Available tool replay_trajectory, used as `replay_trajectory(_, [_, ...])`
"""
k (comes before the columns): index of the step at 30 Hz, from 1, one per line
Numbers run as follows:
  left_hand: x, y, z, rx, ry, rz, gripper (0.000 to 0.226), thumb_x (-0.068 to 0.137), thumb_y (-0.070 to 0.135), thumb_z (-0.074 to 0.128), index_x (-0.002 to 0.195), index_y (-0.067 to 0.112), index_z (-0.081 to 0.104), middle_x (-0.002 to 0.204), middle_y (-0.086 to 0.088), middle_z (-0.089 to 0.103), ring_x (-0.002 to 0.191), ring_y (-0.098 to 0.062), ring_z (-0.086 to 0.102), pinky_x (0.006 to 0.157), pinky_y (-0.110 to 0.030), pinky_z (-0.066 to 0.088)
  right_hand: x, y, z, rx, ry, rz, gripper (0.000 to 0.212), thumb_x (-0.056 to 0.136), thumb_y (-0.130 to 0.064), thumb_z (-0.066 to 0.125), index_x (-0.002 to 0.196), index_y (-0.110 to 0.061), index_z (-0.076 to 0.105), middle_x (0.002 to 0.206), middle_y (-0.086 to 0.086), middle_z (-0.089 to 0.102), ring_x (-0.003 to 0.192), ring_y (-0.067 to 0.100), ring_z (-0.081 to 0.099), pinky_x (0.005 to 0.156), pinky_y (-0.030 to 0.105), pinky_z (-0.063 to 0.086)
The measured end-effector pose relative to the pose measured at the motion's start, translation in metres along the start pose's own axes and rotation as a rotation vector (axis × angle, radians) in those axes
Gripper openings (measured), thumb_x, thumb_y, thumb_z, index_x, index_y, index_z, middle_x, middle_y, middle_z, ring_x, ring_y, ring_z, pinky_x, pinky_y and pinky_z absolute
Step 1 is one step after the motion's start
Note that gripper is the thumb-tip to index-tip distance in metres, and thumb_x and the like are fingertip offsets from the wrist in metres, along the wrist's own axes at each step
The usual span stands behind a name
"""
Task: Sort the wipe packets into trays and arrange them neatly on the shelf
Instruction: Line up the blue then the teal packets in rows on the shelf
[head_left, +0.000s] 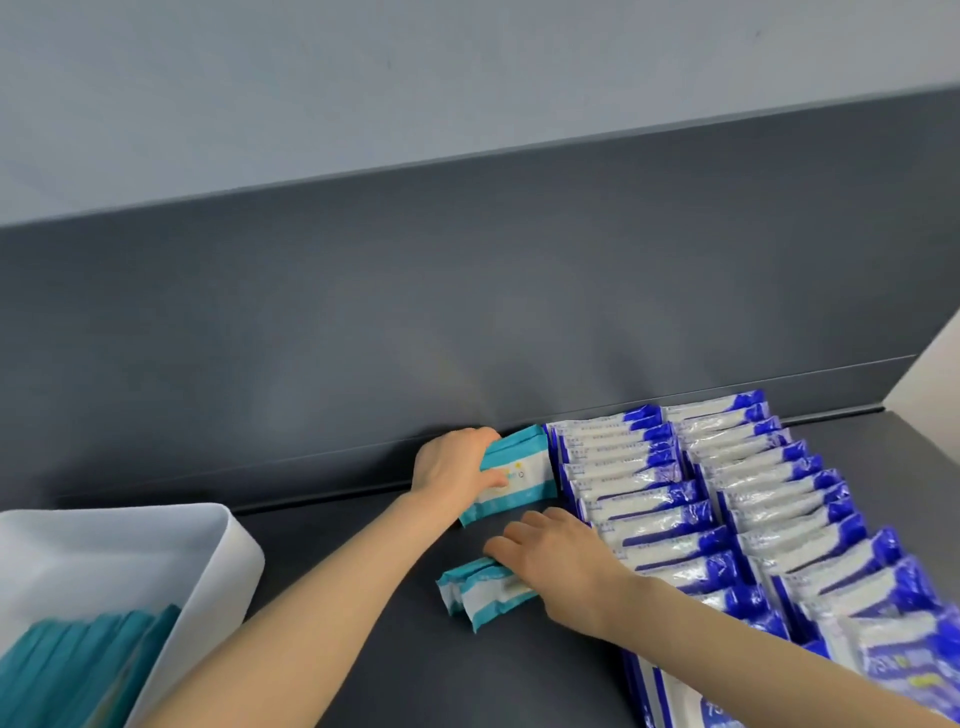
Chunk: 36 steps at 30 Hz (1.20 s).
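Left hand (452, 470) grips one upright teal-and-white wipe packet (519, 478) at the rear of the dark shelf (363, 649), with the packet touching the nearest row of blue-and-white packets (634, 499). Right hand (558, 558) — fingers curled over one end — holds a teal packet bundle (478, 590) lying on the shelf. White tray (228, 551) at left — contains stacked teal packets (88, 670).
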<state>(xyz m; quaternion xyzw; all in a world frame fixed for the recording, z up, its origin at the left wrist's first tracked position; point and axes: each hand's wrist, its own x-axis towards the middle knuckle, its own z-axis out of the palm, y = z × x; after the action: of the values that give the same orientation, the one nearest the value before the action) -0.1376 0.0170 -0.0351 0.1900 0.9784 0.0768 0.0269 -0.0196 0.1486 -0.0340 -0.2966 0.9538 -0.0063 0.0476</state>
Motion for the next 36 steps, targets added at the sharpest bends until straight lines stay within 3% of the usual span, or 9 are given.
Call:
replay_trajectory(6, [0.002, -0.005, -0.011, -0.121, -0.135, 0.069, 0.038, 0.073, 0.044, 0.074, 0.108, 0.033, 0.062, 0.1, 0.009, 0.068, 0.093, -0.017, 0.062, 0.077, -0.033, 0.05, 0.018, 0.018, -0.003, 0.083, 0.008, 0.185, 0.051, 0.087, -0.01, 0.059, 0.133, -0.021, 0.041, 0.12, 0.004, 0.054, 0.107, 0.026, 0.055, 0.086, 0.038, 0.046])
replay_trajectory(9, [0.0, -0.016, -0.014, -0.285, -0.124, 0.066, 0.04, 0.078, 0.034, 0.073, 0.116, 0.035, 0.063, 0.108, 0.012, 0.069, 0.096, -0.011, 0.063, 0.083, -0.032, 0.052, 0.032, 0.03, -0.004, 0.175, 0.023, 0.31, 0.051, 0.089, -0.018, 0.059, 0.135, -0.026, 0.042, 0.121, 0.002, 0.057, 0.11, 0.025, 0.056, 0.087, 0.037, 0.048])
replay_trajectory(12, [-0.01, -0.033, -0.015, -0.507, -0.024, -0.014, 0.042, 0.086, 0.023, 0.068, 0.127, 0.024, 0.06, 0.12, 0.006, 0.066, 0.105, -0.005, 0.061, 0.093, -0.024, 0.047, 0.041, 0.038, -0.002, 0.202, 0.028, 0.368, 0.045, 0.089, -0.022, 0.06, 0.132, -0.025, 0.048, 0.125, 0.001, 0.058, 0.112, 0.023, 0.055, 0.088, 0.036, 0.049])
replay_trajectory(16, [-0.051, -0.049, -0.002, -0.638, 0.246, -0.259, 0.032, 0.088, 0.026, 0.066, 0.12, 0.021, 0.063, 0.109, 0.008, 0.067, 0.092, -0.004, 0.061, 0.084, -0.022, 0.047, 0.051, 0.04, -0.002, 0.26, 0.051, 0.413, 0.046, 0.087, -0.027, 0.062, 0.131, -0.026, 0.049, 0.127, 0.0, 0.056, 0.115, 0.021, 0.054, 0.09, 0.034, 0.047])
replay_trajectory(19, [-0.076, -0.044, 0.019, -0.692, 0.101, -0.331, 0.031, 0.078, 0.031, 0.075, 0.107, 0.027, 0.063, 0.098, 0.013, 0.066, 0.078, -0.002, 0.063, 0.073, -0.024, 0.052, 0.057, 0.038, -0.003, 0.277, 0.054, 0.424, 0.049, 0.086, -0.031, 0.065, 0.131, -0.025, 0.049, 0.126, -0.001, 0.056, 0.114, 0.02, 0.054, 0.089, 0.033, 0.048])
replay_trajectory(22, [-0.083, -0.03, 0.036, -0.656, 0.035, -0.326, 0.023, 0.077, 0.022, 0.075, 0.088, 0.029, 0.057, 0.087, 0.014, 0.067, 0.072, 0.0, 0.063, 0.066, -0.029, 0.056, 0.06, 0.036, -0.003, 0.255, 0.041, 0.429, 0.053, 0.081, -0.035, 0.069, 0.13, -0.025, 0.05, 0.123, -0.001, 0.057, 0.113, 0.021, 0.053, 0.089, 0.033, 0.047])
replay_trajectory(26, [-0.081, -0.023, 0.041, -0.608, 0.064, -0.351, 0.021, 0.081, 0.017, 0.071, 0.086, 0.028, 0.053, 0.086, 0.013, 0.063, 0.074, -0.004, 0.061, 0.063, -0.027, 0.056, 0.06, 0.035, -0.002, 0.187, 0.045, 0.434, 0.055, 0.08, -0.036, 0.07, 0.13, -0.025, 0.049, 0.122, -0.001, 0.056, 0.114, 0.02, 0.05, 0.092, 0.033, 0.044])
replay_trajectory(32, [-0.088, -0.044, 0.014, -0.452, 0.002, -0.328, 0.041, 0.083, 0.034, 0.068, 0.121, 0.028, 0.055, 0.11, 0.012, 0.061, 0.095, -0.008, 0.06, 0.079, -0.03, 0.053, 0.059, 0.021, -0.011, 0.146, 0.108, 0.377, 0.05, 0.087, -0.029, 0.062, 0.134, -0.025, 0.047, 0.133, -0.002, 0.05, 0.124, 0.021, 0.043, 0.101, 0.033, 0.038])
replay_trajectory(36, [-0.11, -0.072, -0.024, -0.276, 0.038, -0.297, 0.031, 0.087, 0.038, 0.061, 0.117, 0.034, 0.059, 0.112, 0.016, 0.062, 0.097, -0.005, 0.06, 0.082, -0.029, 0.051, 0.074, -0.01, -0.032, 0.231, 0.144, 0.265, 0.044, 0.088, -0.024, 0.06, 0.132, -0.025, 0.051, 0.131, -0.002, 0.053, 0.123, 0.021, 0.046, 0.098, 0.031, 0.041])
